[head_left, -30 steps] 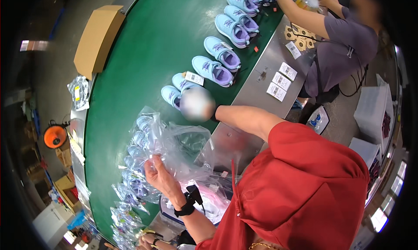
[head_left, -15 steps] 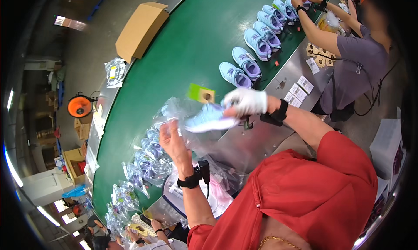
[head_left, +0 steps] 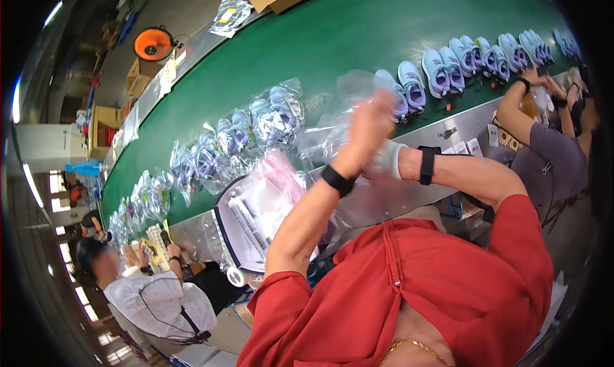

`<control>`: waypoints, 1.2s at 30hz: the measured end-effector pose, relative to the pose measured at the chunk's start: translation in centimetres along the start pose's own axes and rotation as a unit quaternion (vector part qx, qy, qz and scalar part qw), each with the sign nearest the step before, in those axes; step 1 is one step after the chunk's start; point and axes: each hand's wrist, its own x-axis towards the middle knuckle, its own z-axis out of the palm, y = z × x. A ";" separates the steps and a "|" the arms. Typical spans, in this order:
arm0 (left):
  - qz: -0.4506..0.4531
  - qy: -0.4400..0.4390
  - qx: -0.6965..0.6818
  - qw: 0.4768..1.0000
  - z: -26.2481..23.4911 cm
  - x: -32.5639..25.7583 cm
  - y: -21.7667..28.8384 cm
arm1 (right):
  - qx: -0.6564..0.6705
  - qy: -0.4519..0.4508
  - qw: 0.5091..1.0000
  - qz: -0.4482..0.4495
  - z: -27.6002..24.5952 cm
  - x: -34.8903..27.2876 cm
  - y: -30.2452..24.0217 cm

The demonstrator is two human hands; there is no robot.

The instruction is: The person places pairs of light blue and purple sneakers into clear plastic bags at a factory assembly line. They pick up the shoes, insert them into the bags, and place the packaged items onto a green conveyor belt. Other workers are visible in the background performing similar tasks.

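Observation:
My bare left hand (head_left: 374, 125) is raised over the near edge of the green belt, its fingers smeared by motion. Beside it hangs a clear plastic bag (head_left: 325, 133), crumpled and see-through; whether the hand grips it cannot be made out. My right hand (head_left: 386, 159), in a white glove, is close under the left wrist, which hides its fingers. Just beyond my hands a pair of light blue shoes (head_left: 411, 88) with lilac insides stands on the belt. To the left lies a bagged pair of blue shoes (head_left: 276, 116).
More unbagged pairs (head_left: 441, 72) line the belt (head_left: 256, 53) to the right, and bagged pairs (head_left: 204, 156) to the left. A tub (head_left: 224, 229) with pink and white sheets stands near my left arm. Co-workers sit at left (head_left: 166, 296) and right (head_left: 553, 149). Tags (head_left: 473, 147) lie on the metal ledge.
My view has swung left. Half a second ago my right hand held a light blue shoe at the clear bag beside my left hand; now my hands overlap and that shoe is not seen between them.

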 end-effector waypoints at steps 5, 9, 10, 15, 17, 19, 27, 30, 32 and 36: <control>0.022 -0.225 0.104 0.969 -2.9 -5.1 3.6 | 0.180 0.092 0.943 0.264 -4.2 -0.1 -1.3; -0.078 -0.063 -0.059 0.993 -5.4 -7.0 2.0 | 0.097 -0.013 0.937 0.335 -6.0 1.8 0.1; -0.068 -0.085 -0.015 0.994 -4.7 -6.7 2.9 | 0.097 0.008 0.938 0.331 -6.1 2.3 0.0; -0.044 -0.027 -0.053 0.997 -4.1 -6.0 2.6 | 0.137 0.140 0.927 0.320 -5.5 7.2 1.7; -0.100 -0.021 -0.041 0.994 -8.8 -5.4 1.9 | 0.159 0.180 0.916 0.322 -5.5 9.0 3.5; -0.179 0.019 -0.044 0.983 -14.0 -4.3 0.0 | 0.182 0.224 0.897 0.336 -6.1 10.6 5.6; -0.369 0.135 0.338 0.855 -24.3 -6.1 -25.3 | 0.406 0.292 0.818 0.285 -7.6 17.1 10.1; -0.294 0.020 0.289 0.911 -21.3 -6.8 -29.7 | 0.485 0.291 0.774 0.284 -7.2 17.5 12.4; -0.305 0.036 0.248 0.919 -20.4 -7.7 -33.2 | 0.402 0.284 0.826 0.274 -7.3 18.1 13.3; -0.321 -0.094 0.268 0.904 -18.9 -3.7 -31.4 | 0.386 0.294 0.834 0.261 -8.2 18.8 14.8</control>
